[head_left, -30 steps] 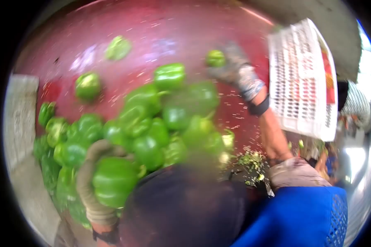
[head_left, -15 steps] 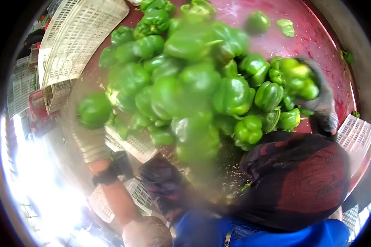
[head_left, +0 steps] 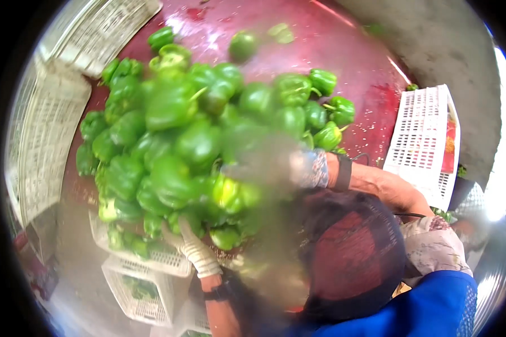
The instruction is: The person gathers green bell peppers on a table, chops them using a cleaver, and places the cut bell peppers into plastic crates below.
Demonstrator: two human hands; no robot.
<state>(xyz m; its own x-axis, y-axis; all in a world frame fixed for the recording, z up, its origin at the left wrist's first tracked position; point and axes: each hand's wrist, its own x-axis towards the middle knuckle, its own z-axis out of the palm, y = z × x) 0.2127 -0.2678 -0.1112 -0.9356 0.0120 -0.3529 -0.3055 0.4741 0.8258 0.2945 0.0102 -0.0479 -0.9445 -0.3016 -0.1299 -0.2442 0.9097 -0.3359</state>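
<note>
A large heap of green bell peppers lies on the red surface. At the heap's lower edge is my left hand in a pale glove, its fingers apart against the peppers. My right hand, in a dark glove, reaches over the middle of the heap from the right. Its fingers are smeared, so what they hold, if anything, cannot be made out. A yellow-green pepper is just below it. Part of the heap is blurred by a smudge in the view.
White crates stand at the left, top left and right. Below the heap, another crate holds green pieces. A dark red cap covers the lower middle. Farther up the red surface are a lone pepper and a green piece.
The view has swung about. My left hand, earlier around a large pepper, now has its fingers apart at the heap's lower edge. My right hand has come from beside the heap to over its middle.
</note>
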